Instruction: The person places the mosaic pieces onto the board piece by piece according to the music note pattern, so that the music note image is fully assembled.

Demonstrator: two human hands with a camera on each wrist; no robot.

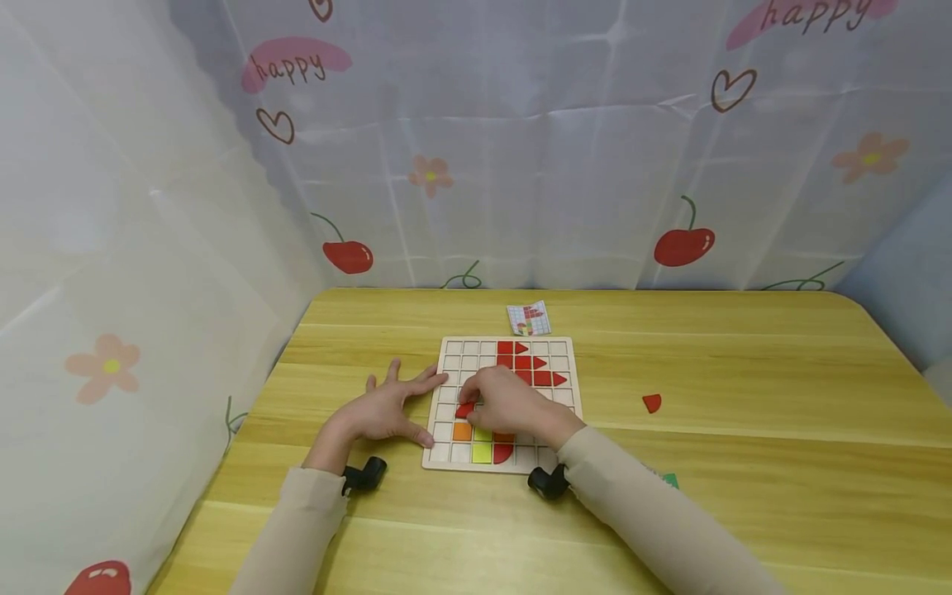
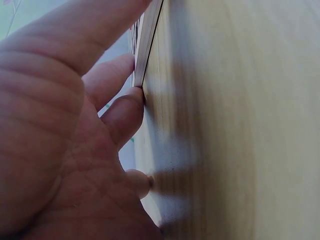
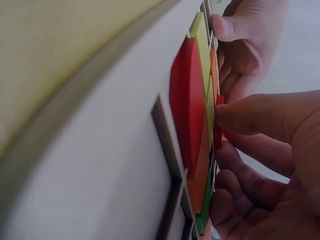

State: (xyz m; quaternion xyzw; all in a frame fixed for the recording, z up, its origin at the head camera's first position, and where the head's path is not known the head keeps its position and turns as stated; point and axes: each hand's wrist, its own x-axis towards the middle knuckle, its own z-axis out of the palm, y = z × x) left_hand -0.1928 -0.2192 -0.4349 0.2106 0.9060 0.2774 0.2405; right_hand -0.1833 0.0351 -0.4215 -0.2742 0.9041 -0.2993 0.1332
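Note:
A pale grid board (image 1: 446, 364) lies flat on the table. Over its left-middle cells my right hand (image 1: 509, 402) pinches a small red piece (image 1: 464, 410) between thumb and fingers. The right wrist view has this red piece (image 3: 219, 120) standing slightly proud of the board, thumb tip on it. My left hand (image 1: 378, 411) is spread, thumb and fingertips along the board's left edge. Below the right hand sit an orange square (image 1: 462, 431), a yellow square (image 1: 482, 453) and a red quarter circle (image 1: 503, 454). Red squares and triangles (image 1: 523, 363) form rows at the upper right.
Behind the board lies a pattern card (image 1: 529, 318) with a coloured grid design. A loose red quarter-circle piece (image 1: 651, 403) rests on the table to the right. A green item (image 1: 672, 480) shows partly from behind the right sleeve. A printed curtain (image 1: 521, 190) hangs behind the table.

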